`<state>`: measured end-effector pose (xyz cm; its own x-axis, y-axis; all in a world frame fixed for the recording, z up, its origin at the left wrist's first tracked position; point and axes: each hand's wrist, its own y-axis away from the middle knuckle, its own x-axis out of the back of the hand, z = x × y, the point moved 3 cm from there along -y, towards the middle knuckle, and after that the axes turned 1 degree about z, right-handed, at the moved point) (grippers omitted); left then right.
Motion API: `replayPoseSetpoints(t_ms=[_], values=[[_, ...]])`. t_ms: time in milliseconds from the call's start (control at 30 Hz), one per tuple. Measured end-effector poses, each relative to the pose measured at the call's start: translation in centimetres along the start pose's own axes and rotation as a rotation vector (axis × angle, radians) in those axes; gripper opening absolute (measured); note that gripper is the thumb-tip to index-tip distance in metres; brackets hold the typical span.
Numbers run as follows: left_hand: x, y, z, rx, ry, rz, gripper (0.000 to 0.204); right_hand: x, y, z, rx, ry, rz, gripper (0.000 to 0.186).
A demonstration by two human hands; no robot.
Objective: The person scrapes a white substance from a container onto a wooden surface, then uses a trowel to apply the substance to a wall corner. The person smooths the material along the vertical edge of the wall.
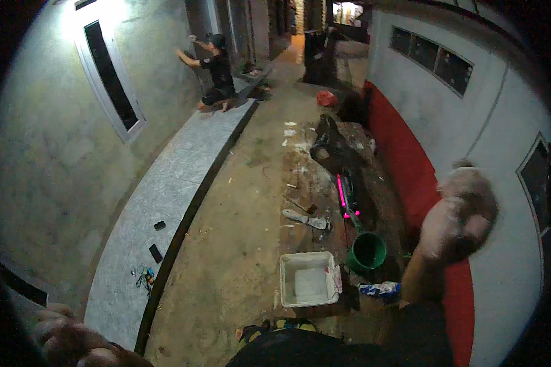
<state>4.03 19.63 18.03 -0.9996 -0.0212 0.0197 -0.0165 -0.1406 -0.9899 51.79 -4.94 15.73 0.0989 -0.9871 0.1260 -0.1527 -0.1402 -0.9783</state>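
Note:
My right hand is raised at the right, in front of the red-and-white wall. Its fingers look curled, and a thin pale edge shows at their top. Motion blur hides what they hold. Low at the left edge, my left hand is smeared and partly cut off, so its fingers cannot be read. Below and between them stands a white square tub on a wooden platform. Beside it are a green dipper and a crumpled blue-and-white packet. A scraper with whitish residue lies beyond the tub.
A grey tiled ledge runs along the left wall, bearing a phone, a small black case and tangled cords. Another person kneels farther along it, hands against the wall. A black bag lies on the platform.

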Motion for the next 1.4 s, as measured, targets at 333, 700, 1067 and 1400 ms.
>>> replayPoseSetpoints(t_ms=[333, 700, 1067, 1400], values=[[-2.3, 41.9, -3.6, 1.582, -0.575, -0.724, 0.037, -24.2, 37.5, 14.0, -1.01, 0.088, -0.803, 0.031], [5.1, 52.5, 1.0, 1.851, -0.674, -1.118, 0.035, -32.9, 45.3, 21.3, -0.575, 0.418, -1.15, 0.032], [4.1, 48.5, 0.9, 1.48, -0.596, -1.194, 0.035, -28.0, 29.2, 5.1, -1.747, -1.612, -0.185, 0.055], [-3.3, 29.7, -2.4, 1.793, 0.226, -0.085, 0.04, -29.0, 29.1, -13.6, -1.197, -1.658, -0.758, 0.042]])
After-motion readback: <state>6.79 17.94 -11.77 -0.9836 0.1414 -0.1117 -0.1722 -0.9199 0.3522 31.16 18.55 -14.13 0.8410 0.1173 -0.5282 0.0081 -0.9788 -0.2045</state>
